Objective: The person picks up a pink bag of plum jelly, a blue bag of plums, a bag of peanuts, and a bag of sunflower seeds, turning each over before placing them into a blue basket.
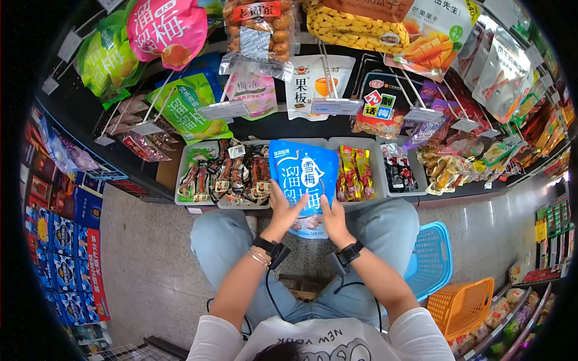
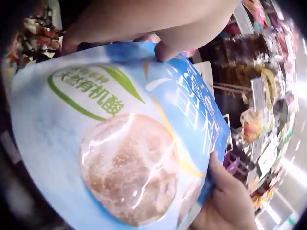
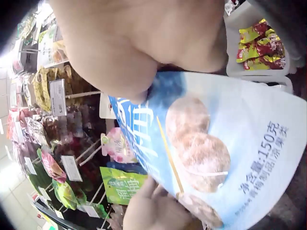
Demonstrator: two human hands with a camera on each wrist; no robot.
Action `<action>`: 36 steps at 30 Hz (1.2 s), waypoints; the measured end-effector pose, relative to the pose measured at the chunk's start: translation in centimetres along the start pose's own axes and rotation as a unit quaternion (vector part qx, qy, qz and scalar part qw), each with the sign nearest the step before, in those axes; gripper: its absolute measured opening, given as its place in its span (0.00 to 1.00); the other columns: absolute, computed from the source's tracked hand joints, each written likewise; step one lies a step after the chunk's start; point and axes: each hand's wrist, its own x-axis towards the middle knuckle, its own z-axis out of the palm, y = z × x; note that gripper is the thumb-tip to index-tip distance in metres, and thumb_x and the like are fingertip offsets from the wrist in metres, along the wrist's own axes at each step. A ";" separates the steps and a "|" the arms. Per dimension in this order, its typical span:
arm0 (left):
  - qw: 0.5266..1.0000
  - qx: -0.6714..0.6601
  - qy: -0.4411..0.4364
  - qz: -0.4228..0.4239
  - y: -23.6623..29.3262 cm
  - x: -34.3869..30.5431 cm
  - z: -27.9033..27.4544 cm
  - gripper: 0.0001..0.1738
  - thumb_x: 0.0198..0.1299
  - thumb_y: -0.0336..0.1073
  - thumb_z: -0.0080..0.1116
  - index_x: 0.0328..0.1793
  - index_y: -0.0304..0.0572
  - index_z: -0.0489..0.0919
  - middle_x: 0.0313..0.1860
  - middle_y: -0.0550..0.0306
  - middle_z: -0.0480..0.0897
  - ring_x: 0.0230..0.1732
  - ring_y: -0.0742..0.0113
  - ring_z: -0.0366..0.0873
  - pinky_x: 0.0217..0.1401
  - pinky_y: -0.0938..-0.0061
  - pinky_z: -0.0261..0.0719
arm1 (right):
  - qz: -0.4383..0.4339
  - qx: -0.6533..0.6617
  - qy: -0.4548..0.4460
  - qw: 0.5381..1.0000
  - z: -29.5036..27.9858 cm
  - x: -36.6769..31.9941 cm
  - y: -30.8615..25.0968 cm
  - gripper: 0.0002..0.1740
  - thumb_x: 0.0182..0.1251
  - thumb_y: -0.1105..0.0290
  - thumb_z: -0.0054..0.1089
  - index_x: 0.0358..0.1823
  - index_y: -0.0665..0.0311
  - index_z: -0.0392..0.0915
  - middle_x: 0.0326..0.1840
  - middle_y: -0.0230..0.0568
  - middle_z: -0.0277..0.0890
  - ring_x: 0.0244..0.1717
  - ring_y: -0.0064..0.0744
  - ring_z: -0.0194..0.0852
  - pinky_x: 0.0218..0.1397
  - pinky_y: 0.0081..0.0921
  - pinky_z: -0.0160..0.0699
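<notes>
A blue snack pouch [image 1: 304, 159] with white lettering is held up over the lap in the head view. My left hand [image 1: 283, 212] grips its left edge with the thumb across the front. On the opposite edge my right hand [image 1: 337, 221] holds it the same way, thumb on the printed face. Both wrist views show the thumbs on the front and the other fingers mostly hidden behind. Pictures of round pale fruit cover the lower part of the pouch [image 2: 129, 163]. Its bottom edge [image 3: 268, 191] faces the person's body.
Grey bins [image 1: 355, 201] of small wrapped snacks line the low shelf just beyond the pouch. Above them, bags such as a green pouch [image 1: 192, 108] hang from metal hooks with price tags. A blue basket [image 1: 442, 256] and an orange basket [image 1: 463, 307] stand at the right.
</notes>
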 end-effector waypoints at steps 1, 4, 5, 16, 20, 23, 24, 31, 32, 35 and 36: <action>0.992 -0.074 -0.089 -0.044 0.5 -0.2 -0.2 0.69 0.46 0.62 0.65 0.74 0.26 0.32 0.72 0.22 0.37 0.74 0.33 0.36 0.74 0.52 0.37 | -0.005 -0.039 0.018 0.999 0.4 -0.3 0.0 0.19 0.73 0.60 0.45 0.44 0.71 0.74 0.33 0.43 0.79 0.34 0.25 0.76 0.39 0.25 0.73; 0.979 -0.155 -0.122 0.041 2.5 -0.3 0.3 0.68 0.46 0.60 0.67 0.74 0.26 0.34 0.73 0.22 0.37 0.75 0.33 0.35 0.74 0.52 0.38 | -0.066 -0.123 0.014 0.990 0.9 -0.3 0.0 0.17 0.70 0.65 0.48 0.52 0.70 0.73 0.32 0.52 0.80 0.32 0.37 0.81 0.34 0.28 0.75; 0.976 -0.162 -0.136 0.046 3.5 -0.7 0.6 0.68 0.46 0.59 0.68 0.74 0.27 0.34 0.73 0.23 0.36 0.75 0.33 0.33 0.74 0.52 0.37 | -0.094 -0.120 0.010 0.988 1.7 -0.4 -0.1 0.18 0.69 0.66 0.49 0.55 0.69 0.72 0.34 0.54 0.79 0.33 0.38 0.81 0.35 0.29 0.75; 0.944 -0.300 -0.054 -0.126 4.8 0.6 0.5 0.21 0.71 0.45 0.41 0.52 0.31 0.72 0.45 0.53 0.79 0.42 0.69 0.76 0.47 0.72 0.74 | -0.188 -0.278 -0.065 0.940 2.6 0.0 -1.1 0.31 0.58 0.74 0.53 0.65 0.69 0.62 0.63 0.68 0.61 0.66 0.63 0.57 0.70 0.43 0.56; 0.850 -0.498 -0.053 -0.164 4.9 1.3 -1.1 0.23 0.70 0.47 0.44 0.58 0.34 0.70 0.52 0.55 0.78 0.50 0.66 0.76 0.55 0.70 0.73 | -0.171 -0.274 -0.092 0.942 1.6 0.6 -2.6 0.32 0.63 0.68 0.55 0.66 0.74 0.59 0.68 0.68 0.55 0.70 0.59 0.53 0.71 0.47 0.50; 0.822 -0.530 -0.072 -0.195 5.0 2.1 -3.0 0.25 0.68 0.48 0.47 0.62 0.36 0.68 0.56 0.55 0.76 0.54 0.66 0.75 0.58 0.70 0.72 | -0.155 -0.183 -0.046 0.970 -0.3 2.8 -2.9 0.36 0.65 0.63 0.57 0.68 0.75 0.55 0.68 0.64 0.58 0.70 0.51 0.55 0.71 0.41 0.53; 0.830 -0.516 -0.074 -0.200 4.5 2.4 -3.4 0.24 0.68 0.48 0.49 0.61 0.37 0.69 0.56 0.55 0.77 0.54 0.66 0.75 0.59 0.70 0.72 | -0.136 -0.117 -0.023 0.984 -1.0 3.5 -3.9 0.37 0.65 0.62 0.57 0.69 0.75 0.53 0.67 0.62 0.59 0.70 0.47 0.56 0.70 0.38 0.54; 0.819 -0.521 -0.117 -0.212 4.0 2.6 -6.0 0.20 0.67 0.44 0.52 0.58 0.40 0.72 0.53 0.58 0.78 0.51 0.68 0.77 0.56 0.71 0.73 | -0.016 0.168 -0.013 0.986 -3.4 6.0 -3.1 0.14 0.66 0.69 0.59 0.48 0.70 0.74 0.45 0.36 0.78 0.45 0.19 0.73 0.50 0.19 0.71; 0.819 -0.521 -0.116 -0.211 3.8 2.6 -6.0 0.20 0.67 0.44 0.52 0.58 0.40 0.72 0.53 0.58 0.78 0.51 0.69 0.77 0.56 0.72 0.73 | 0.012 0.178 -0.022 0.984 -3.6 5.9 -2.7 0.10 0.66 0.69 0.59 0.43 0.69 0.76 0.41 0.33 0.79 0.42 0.16 0.73 0.47 0.17 0.71; 0.824 -0.517 -0.115 -0.200 3.6 2.6 -6.1 0.20 0.67 0.44 0.52 0.57 0.39 0.73 0.52 0.59 0.79 0.51 0.70 0.77 0.55 0.73 0.73 | 0.010 0.198 -0.003 0.980 -3.2 5.0 -3.7 0.08 0.66 0.69 0.59 0.40 0.66 0.77 0.38 0.30 0.80 0.38 0.14 0.73 0.44 0.15 0.71; 0.830 -0.511 -0.115 -0.193 3.8 2.6 -6.2 0.20 0.67 0.44 0.52 0.57 0.39 0.73 0.52 0.59 0.79 0.50 0.71 0.77 0.55 0.74 0.73 | 0.009 0.201 0.000 0.979 -3.3 4.8 -3.8 0.08 0.66 0.68 0.59 0.41 0.66 0.77 0.38 0.30 0.80 0.38 0.14 0.73 0.44 0.15 0.71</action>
